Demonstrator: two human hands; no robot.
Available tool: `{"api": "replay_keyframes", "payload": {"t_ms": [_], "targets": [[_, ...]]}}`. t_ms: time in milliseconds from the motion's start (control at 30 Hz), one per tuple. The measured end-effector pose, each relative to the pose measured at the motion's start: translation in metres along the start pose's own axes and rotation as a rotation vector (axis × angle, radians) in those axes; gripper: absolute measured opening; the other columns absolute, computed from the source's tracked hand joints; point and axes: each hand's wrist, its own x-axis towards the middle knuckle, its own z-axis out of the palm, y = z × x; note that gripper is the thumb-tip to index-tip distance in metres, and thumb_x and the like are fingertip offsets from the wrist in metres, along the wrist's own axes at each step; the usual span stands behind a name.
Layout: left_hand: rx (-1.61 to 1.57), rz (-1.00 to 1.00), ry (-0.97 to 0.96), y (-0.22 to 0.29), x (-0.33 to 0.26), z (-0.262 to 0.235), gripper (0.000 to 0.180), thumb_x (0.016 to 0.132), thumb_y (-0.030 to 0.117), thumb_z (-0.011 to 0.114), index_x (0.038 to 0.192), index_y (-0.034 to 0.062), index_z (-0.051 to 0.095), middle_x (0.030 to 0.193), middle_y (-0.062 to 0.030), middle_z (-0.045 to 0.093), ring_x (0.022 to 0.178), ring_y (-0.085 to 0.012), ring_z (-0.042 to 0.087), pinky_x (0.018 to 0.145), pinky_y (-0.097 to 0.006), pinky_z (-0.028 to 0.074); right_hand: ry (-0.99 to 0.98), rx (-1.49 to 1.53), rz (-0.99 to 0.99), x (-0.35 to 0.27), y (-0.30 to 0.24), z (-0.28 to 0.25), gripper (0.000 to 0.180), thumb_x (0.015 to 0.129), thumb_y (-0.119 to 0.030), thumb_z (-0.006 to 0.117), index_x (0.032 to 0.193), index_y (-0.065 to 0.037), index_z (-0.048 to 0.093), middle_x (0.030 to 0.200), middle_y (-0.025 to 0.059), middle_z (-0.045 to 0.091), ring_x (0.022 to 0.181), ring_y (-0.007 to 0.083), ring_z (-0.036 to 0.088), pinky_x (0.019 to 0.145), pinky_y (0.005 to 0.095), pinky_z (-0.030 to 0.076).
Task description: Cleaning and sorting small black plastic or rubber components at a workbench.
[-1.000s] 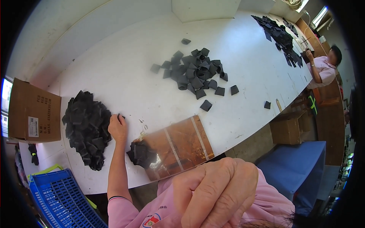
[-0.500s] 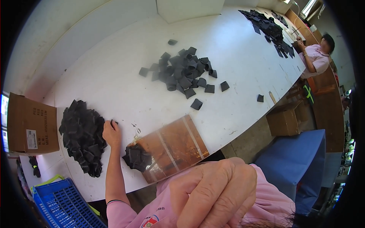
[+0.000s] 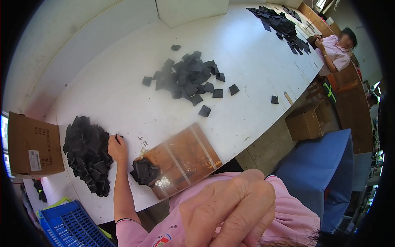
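My left hand (image 3: 117, 149) is at the right edge of a tall heap of black fabric pieces (image 3: 87, 154), its fingers closed with a small black fabric piece (image 3: 119, 137) showing at the fingertips. Very close to the camera, my right hand (image 3: 234, 210) has its fingers curled in; whatever it may hold is hidden. Between my left forearm and a brown board (image 3: 185, 156) with clear tape strips lies a small pile of black pieces (image 3: 144, 171), touching the board's left end. Farther off, folded loop-like black pieces (image 3: 189, 78) are scattered on the white table (image 3: 135, 107).
A cardboard box (image 3: 35, 144) stands at the left, above a blue plastic basket (image 3: 74, 224). Black strips (image 3: 284, 29) lie at the far right, where a co-worker (image 3: 335, 51) sits. An open carton (image 3: 307, 121) and a blue bin (image 3: 314, 177) are beside the table's right edge.
The view has shifted, so the far table things appear farther left. My left hand stays beside the heap with the black piece at its fingertips. My right hand remains curled near the camera.
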Motion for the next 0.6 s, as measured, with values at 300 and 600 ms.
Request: {"api": "replay_keyframes", "payload": {"t_ms": [300, 600], "targets": [[0.039, 0.037, 0.046, -0.009, -0.003, 0.003, 0.018, 0.081, 0.021, 0.052, 0.077, 0.0035, 0.049, 0.072, -0.0157, 0.055, 0.066, -0.0348, 0.054, 0.055, -0.043, 0.041, 0.072, -0.352, -0.270, -0.016, -0.028, -0.001, 0.023, 0.084, -0.015, 0.054, 0.076, 0.006, 0.056, 0.082, 0.0193, 0.057, 0.065, 0.0259, 0.054, 0.052, 0.0317, 0.040], [-0.083, 0.129, 0.043, -0.013, 0.000, 0.006, 0.020, 0.083, 0.018, 0.050, 0.078, -0.0010, 0.050, 0.069, -0.0200, 0.054, 0.064, -0.0382, 0.052, 0.054, -0.043, 0.039, 0.077, -1.009, -0.594, -0.048, -0.066, 0.001, 0.020, 0.081, -0.014, 0.055, 0.075, 0.005, 0.056, 0.081, 0.0164, 0.055, 0.058, 0.0206, 0.051, 0.047, 0.0281, 0.040]]}}
